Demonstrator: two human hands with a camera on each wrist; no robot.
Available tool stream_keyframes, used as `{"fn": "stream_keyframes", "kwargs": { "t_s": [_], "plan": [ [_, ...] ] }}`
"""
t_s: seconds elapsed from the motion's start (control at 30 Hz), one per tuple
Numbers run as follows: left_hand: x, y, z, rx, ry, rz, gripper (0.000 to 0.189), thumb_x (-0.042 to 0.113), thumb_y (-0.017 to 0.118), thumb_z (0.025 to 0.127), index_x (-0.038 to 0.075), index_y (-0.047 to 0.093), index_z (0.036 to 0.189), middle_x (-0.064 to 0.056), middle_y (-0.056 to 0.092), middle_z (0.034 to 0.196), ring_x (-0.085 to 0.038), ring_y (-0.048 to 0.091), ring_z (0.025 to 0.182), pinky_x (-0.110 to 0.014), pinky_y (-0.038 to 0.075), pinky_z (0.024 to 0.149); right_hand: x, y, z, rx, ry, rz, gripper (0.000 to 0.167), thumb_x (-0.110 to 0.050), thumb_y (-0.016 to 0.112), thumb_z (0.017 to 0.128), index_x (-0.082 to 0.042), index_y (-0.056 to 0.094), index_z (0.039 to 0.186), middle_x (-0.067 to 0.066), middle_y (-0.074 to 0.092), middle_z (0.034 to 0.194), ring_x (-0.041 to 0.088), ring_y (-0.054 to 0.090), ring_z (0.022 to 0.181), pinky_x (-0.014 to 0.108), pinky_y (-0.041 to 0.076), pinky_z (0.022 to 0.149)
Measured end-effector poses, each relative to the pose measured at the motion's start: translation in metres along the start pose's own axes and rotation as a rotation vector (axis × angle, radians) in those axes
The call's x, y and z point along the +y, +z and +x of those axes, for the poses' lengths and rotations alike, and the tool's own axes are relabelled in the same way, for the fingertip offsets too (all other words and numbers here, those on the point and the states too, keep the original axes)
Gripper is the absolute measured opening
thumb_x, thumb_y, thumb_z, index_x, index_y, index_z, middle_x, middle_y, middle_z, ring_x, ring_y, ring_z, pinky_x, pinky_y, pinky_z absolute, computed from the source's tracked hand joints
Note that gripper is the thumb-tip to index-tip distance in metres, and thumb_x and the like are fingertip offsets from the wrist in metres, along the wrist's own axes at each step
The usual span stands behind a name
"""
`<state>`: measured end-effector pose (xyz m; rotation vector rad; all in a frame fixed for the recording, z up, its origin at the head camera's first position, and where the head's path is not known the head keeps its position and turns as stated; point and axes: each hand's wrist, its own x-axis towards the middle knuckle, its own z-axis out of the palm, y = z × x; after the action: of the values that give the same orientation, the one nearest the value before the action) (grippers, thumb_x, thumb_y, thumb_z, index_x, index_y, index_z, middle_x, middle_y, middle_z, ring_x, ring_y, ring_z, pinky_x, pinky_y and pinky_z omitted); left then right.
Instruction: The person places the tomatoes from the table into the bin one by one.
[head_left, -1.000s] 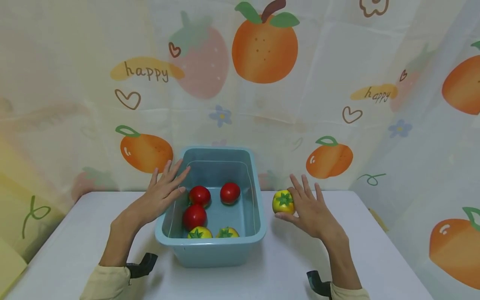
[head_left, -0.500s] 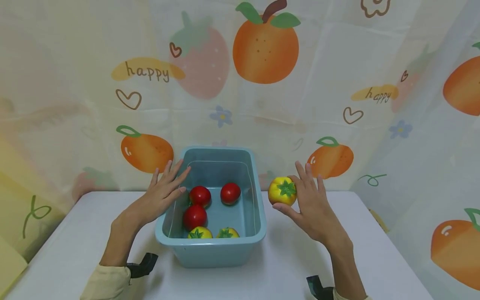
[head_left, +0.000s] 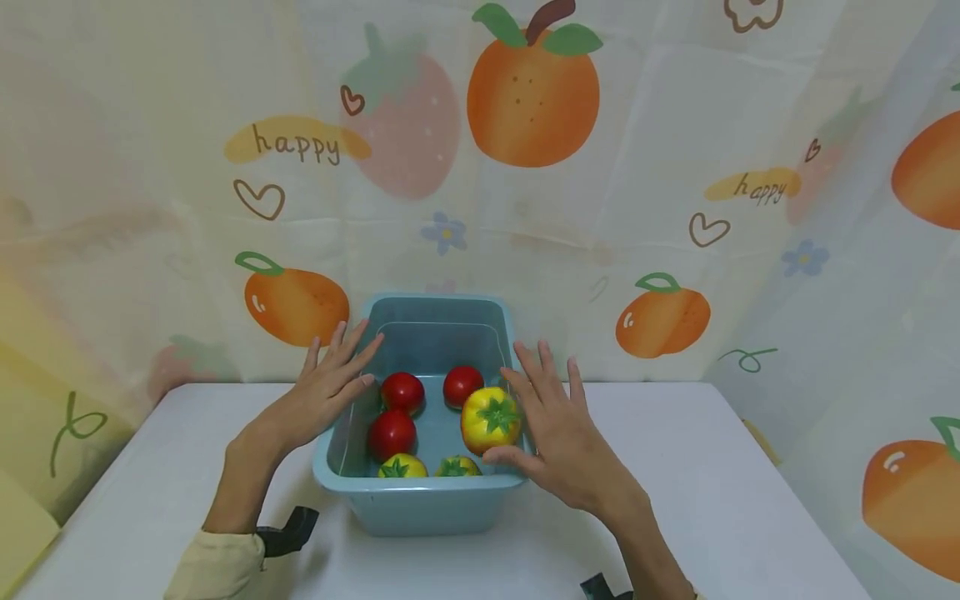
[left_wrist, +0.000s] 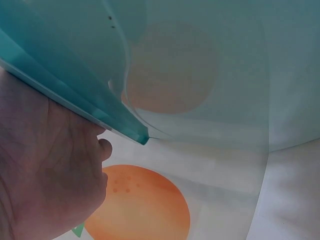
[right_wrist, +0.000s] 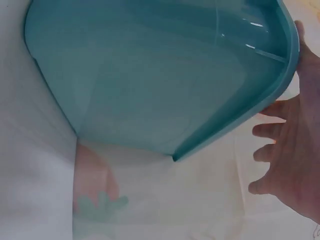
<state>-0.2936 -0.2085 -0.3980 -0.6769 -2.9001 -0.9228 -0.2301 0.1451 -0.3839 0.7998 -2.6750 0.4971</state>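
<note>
A light blue plastic bin (head_left: 420,508) stands on the white table. My right hand (head_left: 562,437) is over its right rim and pinches a yellow tomato (head_left: 491,421) with a green leafy top between thumb and fingers. That tomato is above the bin's right side; the right wrist view hides it behind the bin wall. My left hand (head_left: 318,404) rests against the left rim with fingers stretched. Inside the bin lie red tomatoes (head_left: 391,434), three of them, and two yellow tomatoes (head_left: 402,467) near the front wall, partly hidden by it.
A white table (head_left: 675,500) spreads to both sides of the bin. Behind it hangs a fruit-printed cloth (head_left: 525,208), close to the bin's far end. Dark straps (head_left: 288,533) sit at the wrists.
My right hand has lifted the yellow tomato from the table right of the bin and carried it left, over the bin. The left hand has stayed at the rim.
</note>
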Motion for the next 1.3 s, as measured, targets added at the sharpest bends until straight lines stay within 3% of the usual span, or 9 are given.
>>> {"fn": "stream_keyframes", "kwargs": {
  "t_s": [0.2, 0.43, 1.07, 1.17, 1.3],
  "plan": [
    [0.0, 0.0, 0.0, -0.003, 0.005, -0.003, 0.068, 0.048, 0.04, 0.109, 0.02, 0.021, 0.168, -0.011, 0.0, 0.179, -0.045, -0.015, 0.163, -0.07, -0.019, 0.126, 0.001, -0.003, -0.003, -0.005, 0.002, -0.028, 0.101, -0.06, 0.071, 0.09, -0.016, 0.024, 0.167, 0.005, 0.007, 0.179, 0.036, 0.004, 0.167, 0.071, 0.007, 0.13],
    [-0.001, 0.0, 0.001, -0.002, 0.008, -0.002, 0.068, 0.047, 0.04, 0.109, 0.02, 0.021, 0.168, -0.011, 0.001, 0.179, -0.044, -0.015, 0.163, -0.07, -0.019, 0.126, 0.005, -0.004, -0.003, -0.02, 0.023, -0.055, 0.1, -0.059, 0.067, 0.093, -0.022, 0.015, 0.17, 0.005, 0.007, 0.179, 0.036, 0.004, 0.167, 0.07, 0.006, 0.13],
    [-0.001, -0.001, -0.002, 0.012, 0.008, -0.004, 0.067, 0.047, 0.039, 0.109, 0.024, 0.018, 0.169, -0.011, 0.001, 0.179, -0.045, -0.015, 0.163, -0.073, -0.017, 0.125, 0.023, -0.006, -0.005, -0.03, 0.1, -0.017, 0.089, -0.052, 0.063, 0.098, -0.03, 0.014, 0.169, 0.005, 0.007, 0.179, 0.04, 0.003, 0.166, 0.072, 0.005, 0.129],
    [0.0, -0.002, -0.005, 0.09, 0.007, 0.08, 0.068, 0.048, 0.036, 0.11, 0.025, 0.012, 0.169, -0.01, 0.003, 0.179, -0.047, -0.009, 0.164, -0.072, -0.014, 0.127, 0.033, -0.004, -0.003, -0.032, 0.122, -0.053, 0.086, -0.057, 0.061, 0.098, -0.032, 0.018, 0.169, 0.006, 0.009, 0.179, 0.041, 0.004, 0.166, 0.073, 0.005, 0.129],
    [-0.004, -0.003, -0.013, 0.291, -0.001, 0.244, 0.071, 0.05, 0.034, 0.11, 0.023, 0.008, 0.17, -0.015, 0.015, 0.177, -0.049, 0.007, 0.163, -0.069, -0.003, 0.13, 0.056, 0.003, -0.007, -0.022, 0.174, -0.103, 0.087, -0.063, 0.059, 0.097, -0.035, 0.018, 0.168, 0.008, 0.009, 0.179, 0.043, 0.004, 0.165, 0.074, 0.005, 0.128]
  ]
}}
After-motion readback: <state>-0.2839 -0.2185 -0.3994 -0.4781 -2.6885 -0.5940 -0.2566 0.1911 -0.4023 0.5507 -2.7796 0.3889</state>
